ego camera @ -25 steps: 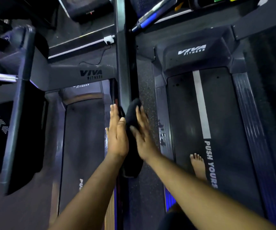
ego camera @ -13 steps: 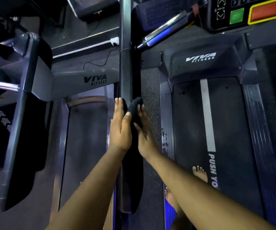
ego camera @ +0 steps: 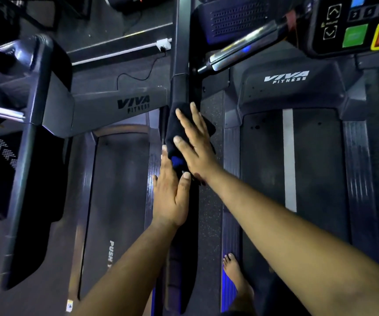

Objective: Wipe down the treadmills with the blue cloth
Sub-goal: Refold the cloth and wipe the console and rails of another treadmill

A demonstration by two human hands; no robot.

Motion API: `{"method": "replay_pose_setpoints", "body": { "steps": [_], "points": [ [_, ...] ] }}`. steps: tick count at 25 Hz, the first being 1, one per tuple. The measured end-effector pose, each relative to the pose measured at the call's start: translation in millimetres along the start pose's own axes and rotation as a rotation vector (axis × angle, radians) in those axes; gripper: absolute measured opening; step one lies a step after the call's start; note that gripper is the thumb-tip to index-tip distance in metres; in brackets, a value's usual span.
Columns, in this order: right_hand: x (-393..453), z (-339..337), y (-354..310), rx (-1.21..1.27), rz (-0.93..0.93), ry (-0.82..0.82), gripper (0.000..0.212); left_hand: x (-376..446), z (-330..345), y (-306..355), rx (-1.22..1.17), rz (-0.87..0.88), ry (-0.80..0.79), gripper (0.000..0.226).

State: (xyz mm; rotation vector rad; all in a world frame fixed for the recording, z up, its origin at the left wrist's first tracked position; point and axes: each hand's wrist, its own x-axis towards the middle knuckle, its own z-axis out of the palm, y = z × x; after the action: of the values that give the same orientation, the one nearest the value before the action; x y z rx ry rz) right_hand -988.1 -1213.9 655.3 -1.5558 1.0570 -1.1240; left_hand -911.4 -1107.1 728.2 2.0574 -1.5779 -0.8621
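Dim gym flooring runs under two treadmills. Your left hand (ego camera: pixel 170 192) lies flat and open against the handrail (ego camera: pixel 179 87); your right hand (ego camera: pixel 195 142), fingers spread, has pushed the blue cloth (ego camera: pixel 177 131) farther up it, so this rail is nearly wiped.
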Motion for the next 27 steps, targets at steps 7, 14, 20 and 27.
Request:
{"method": "replay_pose_setpoints", "body": {
  "steps": [7, 14, 20, 27],
  "points": [
    [36, -5, 9, 0.411, 0.480, 0.107, 0.071, 0, 0, 2, 0.050, 0.013, -0.004, 0.071],
    [71, -10, -28, -0.284, 0.090, 0.013, 0.063, 1, 0, -1, 0.033, -0.007, 0.002, 0.079],
    [17, -8, -32, -0.441, -0.057, -0.063, 0.051, 3, 1, -3, -0.150, -0.004, 0.065, 0.088],
    [101, -27, -28, -0.552, 0.025, -0.150, 0.051, 6, 2, -8, -0.288, -0.001, 0.067, 0.081]
  ]
}}
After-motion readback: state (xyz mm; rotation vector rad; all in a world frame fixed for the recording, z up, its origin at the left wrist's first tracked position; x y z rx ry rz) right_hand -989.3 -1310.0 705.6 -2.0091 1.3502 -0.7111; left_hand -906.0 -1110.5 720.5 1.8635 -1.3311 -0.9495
